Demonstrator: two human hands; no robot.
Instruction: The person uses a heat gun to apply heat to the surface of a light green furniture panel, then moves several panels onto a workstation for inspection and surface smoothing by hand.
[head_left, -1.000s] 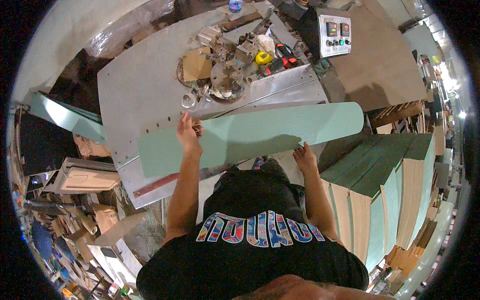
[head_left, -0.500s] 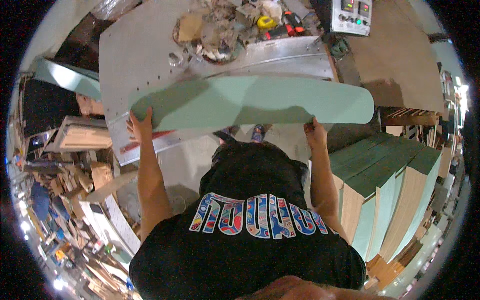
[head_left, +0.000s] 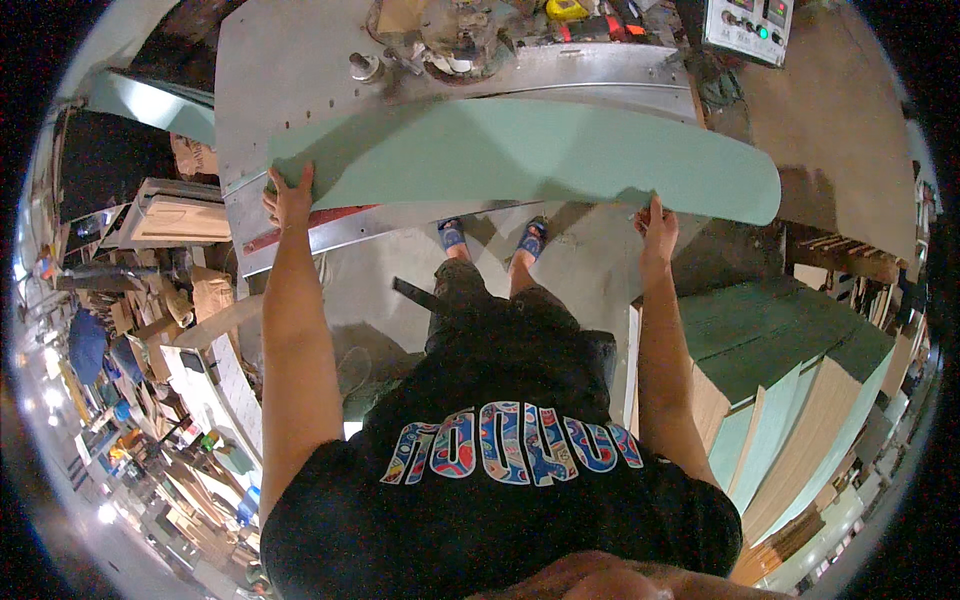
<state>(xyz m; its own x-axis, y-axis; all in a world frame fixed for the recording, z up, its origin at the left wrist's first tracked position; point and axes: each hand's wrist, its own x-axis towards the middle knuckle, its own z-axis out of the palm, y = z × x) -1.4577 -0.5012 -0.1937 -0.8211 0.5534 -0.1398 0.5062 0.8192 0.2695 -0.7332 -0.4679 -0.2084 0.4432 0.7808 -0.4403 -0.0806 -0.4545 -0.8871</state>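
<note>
L grip (head_left: 289,198) has thumb + fingers clasped at near corner of green board (head_left: 480,155); R grip (head_left: 656,236) pinches its near edge. Board lies beyond & btwn grips over the surface (head_left: 290,65), R end sticking out past R grip & surface's side; resting or lifted, can't tell.

Risk: R grip has edge only, so the free end could tip or twist. Pulling nearer might clip green stack (head_left: 765,325), near-R of R grip; pushing away might bump metal cup (head_left: 366,68) beyond L grip.

Room: bare metal beyond L grip, plus floor (head_left: 590,265) nearside, btwn grips. Red strip (head_left: 345,215) just R of L grip, along surface's front edge.
</note>
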